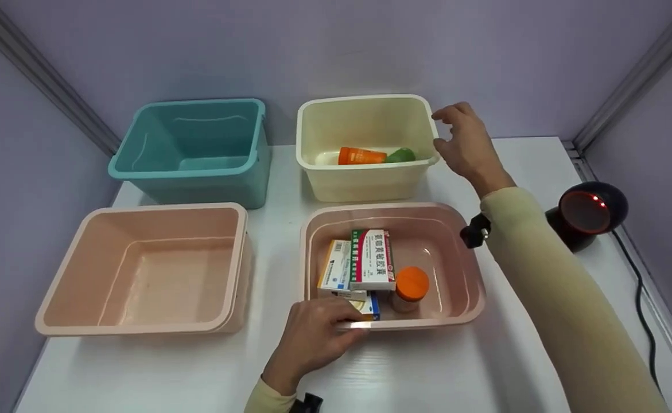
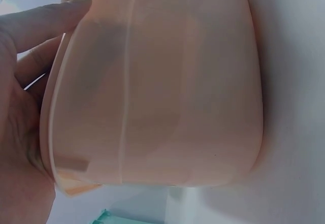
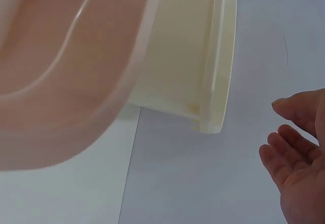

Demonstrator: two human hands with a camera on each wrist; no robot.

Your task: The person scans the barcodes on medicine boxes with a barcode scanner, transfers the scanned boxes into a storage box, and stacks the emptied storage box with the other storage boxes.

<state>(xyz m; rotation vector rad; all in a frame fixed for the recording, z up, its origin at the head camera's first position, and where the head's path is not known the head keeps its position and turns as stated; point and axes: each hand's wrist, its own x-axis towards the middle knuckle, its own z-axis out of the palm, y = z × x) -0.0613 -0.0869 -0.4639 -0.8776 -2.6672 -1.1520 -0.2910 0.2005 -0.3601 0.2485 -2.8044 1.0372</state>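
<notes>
Pink bin rim gripped by left hand, right hand held open beside cream bin; bottle could be toppled if jerked.

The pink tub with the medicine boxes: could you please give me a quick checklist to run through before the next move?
1. Left hand has hold of the near rim of the pink tub: ok.
2. Right hand holds nothing, beside the cream tub: ok.
3. Medicine boxes lie inside the tub, none over the rim: ok.
4. Orange-capped bottle stands upright: ok.
5. Firmness of the left hand's hold: cannot tell.
6. Scanner stands apart from the tub: ok.
</notes>
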